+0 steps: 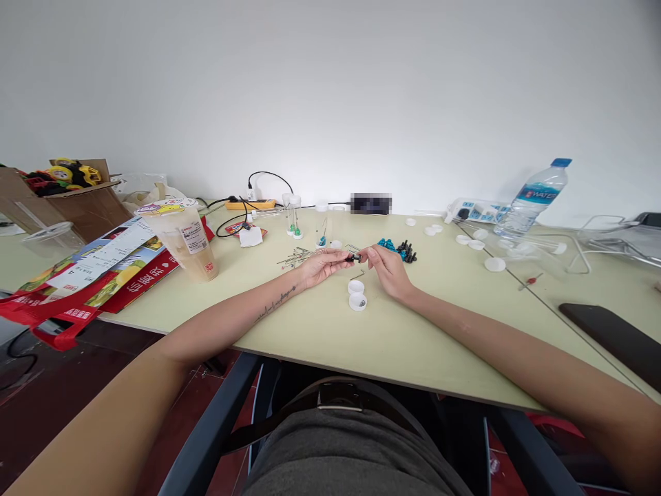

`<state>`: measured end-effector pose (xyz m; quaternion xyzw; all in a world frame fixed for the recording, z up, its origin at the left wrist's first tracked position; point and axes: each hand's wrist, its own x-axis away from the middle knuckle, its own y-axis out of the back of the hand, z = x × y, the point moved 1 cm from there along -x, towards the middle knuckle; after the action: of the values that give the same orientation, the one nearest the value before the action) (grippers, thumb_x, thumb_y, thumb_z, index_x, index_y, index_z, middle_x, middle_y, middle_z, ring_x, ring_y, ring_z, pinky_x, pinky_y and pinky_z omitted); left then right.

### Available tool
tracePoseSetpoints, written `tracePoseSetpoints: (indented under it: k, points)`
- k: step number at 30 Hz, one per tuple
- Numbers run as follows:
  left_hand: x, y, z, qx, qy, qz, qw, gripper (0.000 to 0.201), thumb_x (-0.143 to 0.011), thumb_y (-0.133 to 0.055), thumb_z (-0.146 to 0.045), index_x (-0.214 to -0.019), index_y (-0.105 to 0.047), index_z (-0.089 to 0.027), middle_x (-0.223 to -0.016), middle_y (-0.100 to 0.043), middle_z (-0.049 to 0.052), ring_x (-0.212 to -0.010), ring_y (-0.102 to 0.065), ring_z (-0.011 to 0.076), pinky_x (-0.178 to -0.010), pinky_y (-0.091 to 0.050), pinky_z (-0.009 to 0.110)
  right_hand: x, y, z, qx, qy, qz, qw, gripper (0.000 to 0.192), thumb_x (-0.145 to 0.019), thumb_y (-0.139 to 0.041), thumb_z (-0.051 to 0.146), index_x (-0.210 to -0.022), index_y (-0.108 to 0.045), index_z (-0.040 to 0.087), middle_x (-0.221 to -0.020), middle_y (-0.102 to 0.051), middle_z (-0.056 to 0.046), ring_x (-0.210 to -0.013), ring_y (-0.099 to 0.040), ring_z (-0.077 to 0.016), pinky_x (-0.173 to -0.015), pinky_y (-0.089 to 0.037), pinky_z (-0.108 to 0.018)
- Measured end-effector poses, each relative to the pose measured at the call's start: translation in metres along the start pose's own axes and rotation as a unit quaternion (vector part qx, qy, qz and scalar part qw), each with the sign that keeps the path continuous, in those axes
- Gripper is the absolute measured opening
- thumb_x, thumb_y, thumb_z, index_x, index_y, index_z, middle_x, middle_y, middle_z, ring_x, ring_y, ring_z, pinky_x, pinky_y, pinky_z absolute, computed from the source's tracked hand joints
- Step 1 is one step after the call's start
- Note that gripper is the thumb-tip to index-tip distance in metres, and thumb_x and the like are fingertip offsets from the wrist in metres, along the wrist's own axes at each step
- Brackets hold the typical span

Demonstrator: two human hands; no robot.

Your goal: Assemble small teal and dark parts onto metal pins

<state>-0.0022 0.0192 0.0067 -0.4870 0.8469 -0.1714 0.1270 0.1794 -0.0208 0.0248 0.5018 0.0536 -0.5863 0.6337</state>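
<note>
We are pinching a small black part (354, 257) at frame centre between both hands, left hand (323, 265) and right hand (387, 270) fingers clenched on it, its long axis running left-right above the surface (320, 331).

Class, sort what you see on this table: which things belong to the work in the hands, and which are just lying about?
In use: left hand, right hand, small black part, blue and black parts, metal pins, white caps.
Lying about: drink cup, water bottle, phone, cardboard box.
</note>
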Motion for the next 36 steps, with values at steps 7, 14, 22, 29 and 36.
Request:
tracePoseSetpoints:
  k: [7, 14, 22, 29, 36]
  points:
    - [-0.0024, 0.0034, 0.0021, 0.007, -0.006, 0.018, 1.0, 0.015, -0.072, -0.065, -0.014, -0.085, -0.067, -0.007, -0.087, -0.069, 0.008, -0.081, -0.065, 0.013, -0.083, -0.049, 0.02, 0.0003, 0.0002, -0.0006, 0.0, 0.004, -0.011, 1.0, 0.047, -0.092, -0.024, 0.048, -0.091, -0.061, 0.02, -0.079, -0.061, -0.003, -0.065, -0.054, -0.0145, -0.07, -0.042, -0.029]
    - [-0.0017, 0.002, 0.0015, 0.006, -0.003, 0.008, 1.0, 0.013, -0.072, -0.064, -0.013, -0.084, -0.067, -0.007, -0.084, -0.069, 0.008, -0.08, -0.065, 0.0126, -0.084, -0.049, 0.021, 0.0002, -0.0006, -0.0018, -0.007, 0.004, -0.008, 1.0, 0.048, -0.092, -0.024, 0.049, -0.087, -0.062, 0.019, -0.081, -0.062, -0.005, -0.064, -0.054, -0.0143, -0.069, -0.041, -0.03]
    - [-0.0005, 0.0004, 0.0005, 0.007, -0.002, 0.004, 1.0, 0.013, -0.072, -0.064, -0.012, -0.083, -0.067, -0.007, -0.081, -0.069, 0.007, -0.077, -0.065, 0.0121, -0.082, -0.049, 0.021, -0.0001, -0.0001, -0.002, -0.013, 0.008, -0.005, 1.0, 0.046, -0.092, -0.026, 0.047, -0.077, -0.06, 0.019, -0.077, -0.061, -0.004, -0.065, -0.053, -0.0148, -0.069, -0.04, -0.029]
    - [-0.0001, -0.0011, -0.0004, 0.008, -0.005, 0.002, 1.0, 0.012, -0.072, -0.063, -0.012, -0.082, -0.067, -0.006, -0.083, -0.069, 0.009, -0.078, -0.066, 0.0125, -0.082, -0.049, 0.021, -0.0005, -0.0001, -0.0018, -0.008, 0.013, -0.013, 1.0, 0.042, -0.093, -0.027, 0.044, -0.084, -0.06, 0.019, -0.078, -0.06, -0.003, -0.065, -0.053, -0.0141, -0.07, -0.04, -0.029]
    - [-0.001, 0.0004, 0.0003, 0.007, -0.007, 0.005, 1.0, 0.013, -0.073, -0.063, -0.012, -0.083, -0.067, -0.007, -0.087, -0.069, 0.009, -0.078, -0.065, 0.0123, -0.083, -0.049, 0.022, -0.0004, 0.0, -0.0026, -0.002, 0.014, -0.013, 1.0, 0.042, -0.093, -0.026, 0.043, -0.087, -0.061, 0.019, -0.076, -0.058, -0.004, -0.068, -0.054, -0.015, -0.071, -0.04, -0.03]
